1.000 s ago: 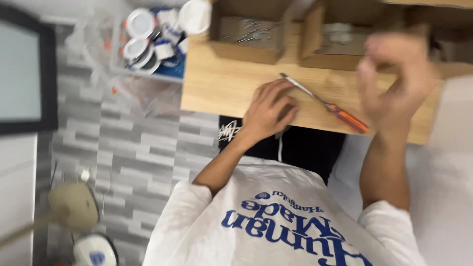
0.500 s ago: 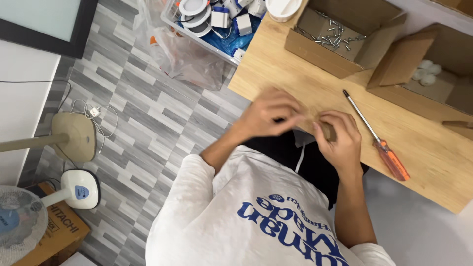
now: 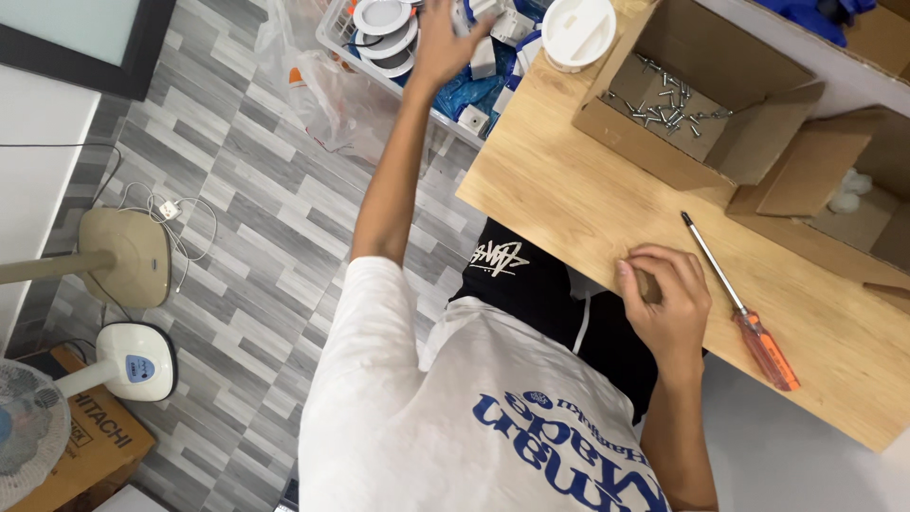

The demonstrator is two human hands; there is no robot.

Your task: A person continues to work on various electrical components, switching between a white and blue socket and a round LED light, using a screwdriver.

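My left hand [image 3: 444,45] is stretched far out over a white basket [image 3: 353,49] on the floor. Its fingers rest among white round fittings [image 3: 381,17] and small white parts, and the frame's top edge cuts off the fingertips. My right hand [image 3: 669,301] lies on the wooden table [image 3: 559,190], fingers curled around a small brownish piece [image 3: 648,284] that is mostly hidden. An orange-handled screwdriver [image 3: 764,347] lies on the table just right of that hand.
An open cardboard box of loose screws [image 3: 664,102] stands at the table's far side, beside a white round lid [image 3: 578,30]. A second open cardboard box [image 3: 834,190] holds white pieces. On the grey tiled floor stand fan bases [image 3: 128,256] with a cable, and a clear plastic bag [image 3: 318,95].
Both hands were together at the table's edge on the small piece. My left hand has let go and reached out to the basket, while my right hand stays on the piece.
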